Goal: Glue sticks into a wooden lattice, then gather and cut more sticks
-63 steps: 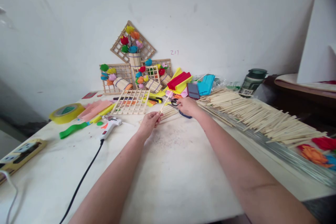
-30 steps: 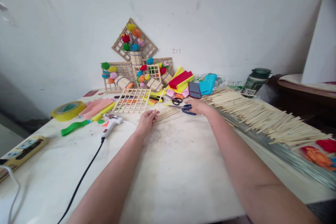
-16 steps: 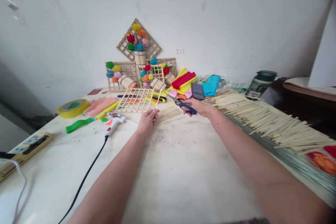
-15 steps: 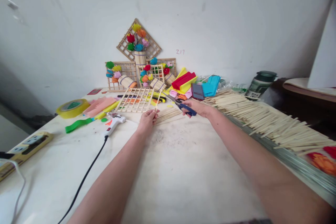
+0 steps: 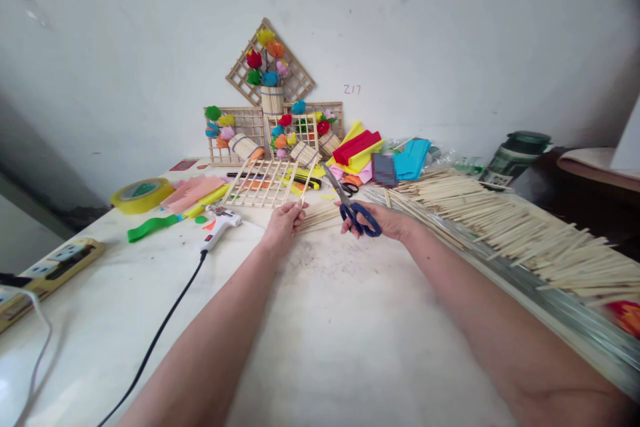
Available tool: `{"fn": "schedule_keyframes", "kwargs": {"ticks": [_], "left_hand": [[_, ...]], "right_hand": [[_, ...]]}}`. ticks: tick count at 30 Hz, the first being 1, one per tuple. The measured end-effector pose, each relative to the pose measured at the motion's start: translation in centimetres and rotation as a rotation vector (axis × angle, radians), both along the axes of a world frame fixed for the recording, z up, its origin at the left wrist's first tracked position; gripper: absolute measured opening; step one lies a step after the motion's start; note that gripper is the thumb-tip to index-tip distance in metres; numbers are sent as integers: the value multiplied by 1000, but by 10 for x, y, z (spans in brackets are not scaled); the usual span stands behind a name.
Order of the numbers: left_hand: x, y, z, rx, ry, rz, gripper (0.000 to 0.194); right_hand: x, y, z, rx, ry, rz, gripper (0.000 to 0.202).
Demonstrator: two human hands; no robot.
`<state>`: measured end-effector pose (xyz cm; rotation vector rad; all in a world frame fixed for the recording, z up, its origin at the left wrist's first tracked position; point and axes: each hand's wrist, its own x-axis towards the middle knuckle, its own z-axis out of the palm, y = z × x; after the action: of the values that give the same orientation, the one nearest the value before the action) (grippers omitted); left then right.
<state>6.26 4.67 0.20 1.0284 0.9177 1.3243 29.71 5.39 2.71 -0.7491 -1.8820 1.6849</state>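
Note:
My left hand [image 5: 284, 225] is closed on a thin wooden stick [image 5: 309, 181] that points up and away. Blue-handled scissors [image 5: 361, 219] are in my right hand [image 5: 383, 220], their blades angled up to the left with the tips slightly apart. Just beyond my left hand lies a lattice of wooden sticks [image 5: 260, 183]. Between my two hands, several thin sticks [image 5: 323, 217] rest on the table [image 5: 320, 320].
Left are a white glue gun [image 5: 218, 230] with a black cord, yellow tape [image 5: 141, 195] and a power strip [image 5: 55, 273]. Many sticks [image 5: 500, 227] lie right, near a dark green bottle [image 5: 517, 157]. Flower lattices [image 5: 273, 73] lean on the wall behind.
The scissors have turned in my right hand, their blades now steeper and the handle loops showing more. The whole view has shifted slightly.

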Motion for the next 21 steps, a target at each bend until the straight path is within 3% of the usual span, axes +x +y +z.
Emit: {"fn": "schedule_keyframes", "kwargs": {"ticks": [7,16,21], "left_hand": [[0,-1,3,1,-12,15,33],[0,-1,4,5,-68,2,33],[-2,0,2,4,-71,3,34]], "right_hand": [[-10,-5,-6,-81,121,5,74],[-40,-15,-12,-205,202,-345,40],[-36,-14,-10,-241,213,-307,36]]}}
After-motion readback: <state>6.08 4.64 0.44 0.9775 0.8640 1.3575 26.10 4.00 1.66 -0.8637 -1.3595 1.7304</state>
